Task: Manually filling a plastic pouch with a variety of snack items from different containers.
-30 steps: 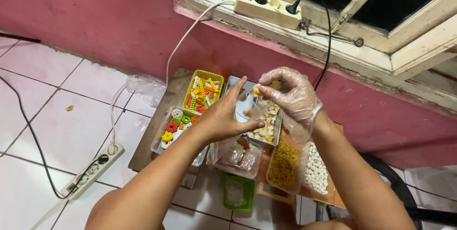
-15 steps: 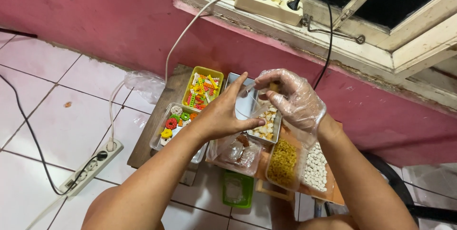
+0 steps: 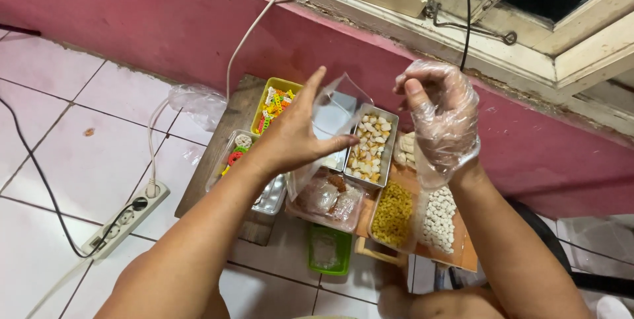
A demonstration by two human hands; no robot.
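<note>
Home floor workspace: white tiles [image 3: 59, 160], pink wall [image 3: 132, 22], snack trays [image 3: 373, 144].

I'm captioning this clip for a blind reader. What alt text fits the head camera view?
A person's bare left hand holds a clear plastic bag open while the right hand, in a thin plastic glove, hovers beside it, above metal trays of small snacks on a low wooden board against a pink wall.

A clear plastic bag [image 3: 333, 111] sits at centre, pinched by the left hand [image 3: 297, 137]. Sealed clear packets [image 3: 329, 199] lie at six o'clock from it; a crumpled clear bag [image 3: 197, 103] at nine.
</note>
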